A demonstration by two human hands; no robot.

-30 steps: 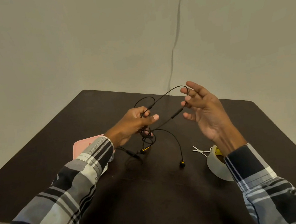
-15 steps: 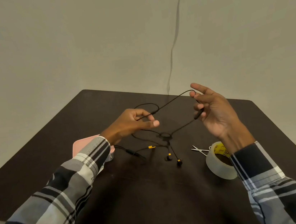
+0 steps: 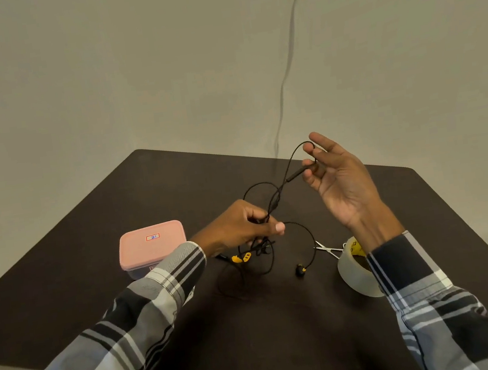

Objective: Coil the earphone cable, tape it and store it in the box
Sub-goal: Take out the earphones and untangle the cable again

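A black earphone cable (image 3: 278,194) with yellow-tipped earbuds loops between my hands above the dark table (image 3: 287,334). My left hand (image 3: 239,227) pinches a bunch of cable strands between thumb and fingers. My right hand (image 3: 336,178) is raised, palm toward me, its fingertips holding the cable's inline remote with a loop over the index finger. One earbud (image 3: 301,269) rests on the table; yellow tips (image 3: 241,257) hang below my left hand. The pink-lidded box (image 3: 152,247) sits shut at the left. A roll of clear tape (image 3: 356,269) stands at the right.
Small scissors (image 3: 327,249) lie on the table just left of the tape roll. A grey wire runs down the wall behind the table. The table's near edge lies under my sleeves.
My left hand dropped lower and gathered more strands into its pinch. My right hand lifted the remote end a little. The box is now uncovered by my left sleeve.
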